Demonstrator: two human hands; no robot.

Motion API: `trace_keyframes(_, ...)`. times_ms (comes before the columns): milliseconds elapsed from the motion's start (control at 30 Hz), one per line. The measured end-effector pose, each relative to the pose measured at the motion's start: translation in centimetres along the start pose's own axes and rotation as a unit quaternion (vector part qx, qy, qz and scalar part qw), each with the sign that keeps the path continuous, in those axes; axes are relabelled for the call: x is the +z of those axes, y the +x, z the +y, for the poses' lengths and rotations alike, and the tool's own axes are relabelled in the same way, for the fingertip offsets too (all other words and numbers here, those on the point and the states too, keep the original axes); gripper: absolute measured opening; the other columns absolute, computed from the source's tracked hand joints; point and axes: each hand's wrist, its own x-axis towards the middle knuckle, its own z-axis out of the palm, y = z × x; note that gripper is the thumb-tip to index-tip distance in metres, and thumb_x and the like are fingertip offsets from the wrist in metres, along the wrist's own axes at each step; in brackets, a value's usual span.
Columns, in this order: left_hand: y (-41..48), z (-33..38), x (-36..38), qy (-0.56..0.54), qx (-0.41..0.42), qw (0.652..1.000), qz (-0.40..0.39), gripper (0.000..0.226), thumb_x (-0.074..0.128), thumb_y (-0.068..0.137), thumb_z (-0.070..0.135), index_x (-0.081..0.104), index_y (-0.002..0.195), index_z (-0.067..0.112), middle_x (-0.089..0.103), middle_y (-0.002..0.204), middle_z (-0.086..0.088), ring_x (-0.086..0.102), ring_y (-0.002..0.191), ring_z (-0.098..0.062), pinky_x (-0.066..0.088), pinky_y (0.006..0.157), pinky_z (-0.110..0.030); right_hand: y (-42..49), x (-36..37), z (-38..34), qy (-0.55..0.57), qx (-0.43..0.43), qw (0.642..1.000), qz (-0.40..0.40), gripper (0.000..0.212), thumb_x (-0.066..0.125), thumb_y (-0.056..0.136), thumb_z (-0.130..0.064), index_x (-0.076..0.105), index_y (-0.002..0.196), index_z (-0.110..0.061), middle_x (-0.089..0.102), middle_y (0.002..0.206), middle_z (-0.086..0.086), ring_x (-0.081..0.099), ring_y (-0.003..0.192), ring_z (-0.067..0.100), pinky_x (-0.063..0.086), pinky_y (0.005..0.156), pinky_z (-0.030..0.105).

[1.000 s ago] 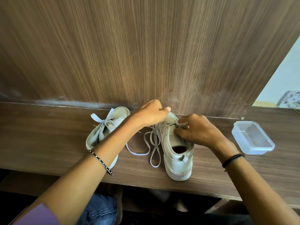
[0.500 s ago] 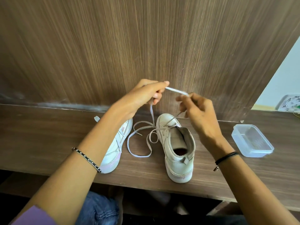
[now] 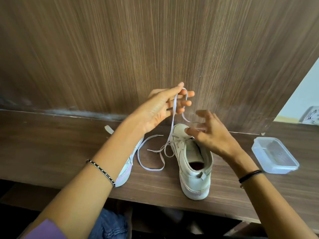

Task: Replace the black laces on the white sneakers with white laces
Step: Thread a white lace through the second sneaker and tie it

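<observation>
A white sneaker (image 3: 194, 171) stands on the wooden shelf (image 3: 51, 144), heel toward me, with a white lace (image 3: 171, 125) threaded through its eyelets. My left hand (image 3: 160, 107) is raised above the toe and pinches that lace, which loops over its fingers. The lace's other slack lies in loops on the shelf beside the shoe. My right hand (image 3: 212, 135) hovers over the sneaker's toe, fingers spread and blurred, holding nothing. A second white sneaker (image 3: 125, 171) sits to the left, mostly hidden behind my left forearm.
A clear plastic container (image 3: 275, 156) sits on the shelf at the right. A brown wood-grain panel (image 3: 155, 49) rises directly behind the shoes. The shelf's front edge runs just below the sneakers' heels.
My right hand has let go of the lace tip and dropped toward the sneaker's toe. My left hand still holds the lace up, which now loops over its fingers.
</observation>
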Motion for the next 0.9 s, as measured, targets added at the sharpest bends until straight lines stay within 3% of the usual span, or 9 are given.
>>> trace_keyframes(33,0.0,-0.2,0.3,-0.01,0.004,1.0,0.006,0.022,0.06,0.101,0.025,0.068,0.093,0.007,0.075,0.114,-0.013,0.075,0.09,-0.018,0.059,0.077,-0.026,0.0,0.3,0.0,-0.027,-0.027,0.999,0.037,0.069,0.072,0.086,-0.039,0.043,0.144,-0.015,0.044,0.138,0.002,0.052,0.125,0.024,0.047,0.104,0.043)
trace_keyframes(100,0.2,-0.7,0.6,-0.029,0.012,0.999,0.026,0.021,0.059,0.102,0.02,0.069,0.098,0.001,0.074,0.114,-0.018,0.074,0.102,-0.023,0.06,0.082,-0.026,-0.3,0.5,-0.4,-0.052,-0.088,0.985,0.136,0.068,0.066,0.081,-0.043,0.046,0.14,-0.015,0.041,0.135,0.001,0.046,0.126,0.025,0.037,0.104,0.04)
trace_keyframes(200,0.4,-1.0,0.9,-0.065,0.027,0.996,0.053,0.021,0.059,0.102,0.015,0.069,0.097,-0.003,0.072,0.116,-0.023,0.073,0.105,-0.025,0.06,0.08,-0.025,-0.7,0.6,-1.4,-0.098,-0.16,0.955,0.228,0.037,0.065,0.088,-0.048,0.063,0.114,-0.022,0.053,0.114,-0.005,0.05,0.107,0.017,0.028,0.088,0.033)
trace_keyframes(300,0.5,-0.9,1.1,-0.105,0.035,0.992,0.058,0.02,0.059,0.102,0.013,0.067,0.093,-0.003,0.072,0.112,-0.023,0.075,0.1,-0.023,0.06,0.079,-0.024,-0.8,1.3,-2.4,-0.041,-0.171,0.972,0.157,0.026,0.069,0.092,-0.052,0.072,0.09,-0.026,0.066,0.091,-0.012,0.056,0.085,0.005,0.043,0.076,0.025)
trace_keyframes(433,0.4,-0.5,1.2,-0.183,0.037,0.98,0.064,0.02,0.06,0.1,0.007,0.065,0.088,-0.007,0.074,0.094,-0.019,0.076,0.093,-0.025,0.061,0.076,-0.024,-0.2,3.2,-2.5,-0.051,-0.159,0.981,0.101,0.021,0.071,0.093,-0.04,0.075,0.085,-0.021,0.065,0.082,-0.009,0.054,0.073,-0.001,0.037,0.066,0.015)
trace_keyframes(567,0.9,0.4,0.0,-0.196,0.107,0.966,0.134,0.02,0.058,0.099,0.002,0.065,0.083,-0.007,0.074,0.085,-0.017,0.076,0.086,-0.024,0.062,0.081,-0.028,-0.2,2.0,-2.8,0.096,-0.085,0.991,0.028,0.023,0.074,0.092,-0.037,0.076,0.081,-0.017,0.067,0.069,-0.004,0.055,0.061,0.002,0.041,0.066,0.017)
trace_keyframes(733,1.8,0.5,-4.5,-0.006,0.164,0.953,0.253,0.02,0.057,0.103,0.009,0.066,0.1,-0.008,0.071,0.093,-0.016,0.075,0.083,-0.011,0.059,0.077,-0.022,-0.3,-0.8,-2.2,0.248,-0.047,0.968,0.005,0.04,0.073,0.092,-0.034,0.073,0.087,0.006,0.064,0.07,0.003,0.049,0.062,0.006,0.037,0.056,0.018)
trace_keyframes(833,1.7,-1.3,-5.4,0.135,0.086,0.96,0.229,0.025,0.057,0.104,0.017,0.067,0.096,-0.005,0.07,0.086,-0.014,0.074,0.072,-0.011,0.062,0.07,-0.026,-0.1,-1.4,-1.4,0.295,-0.038,0.955,0.021,0.047,0.07,0.094,-0.032,0.068,0.093,0.015,0.068,0.079,0.009,0.049,0.064,0.01,0.036,0.052,0.016)
trace_keyframes(900,1.5,-2.5,-4.9,0.279,0.024,0.94,0.197,0.026,0.06,0.102,0.027,0.066,0.099,0.002,0.072,0.09,-0.011,0.075,0.069,-0.017,0.063,0.066,-0.033,0.2,-1.3,-1.1,0.31,-0.024,0.95,0.03,0.047,0.069,0.095,-0.031,0.068,0.097,0.016,0.067,0.076,0.006,0.05,0.061,0.007,0.04,0.052,0.014)
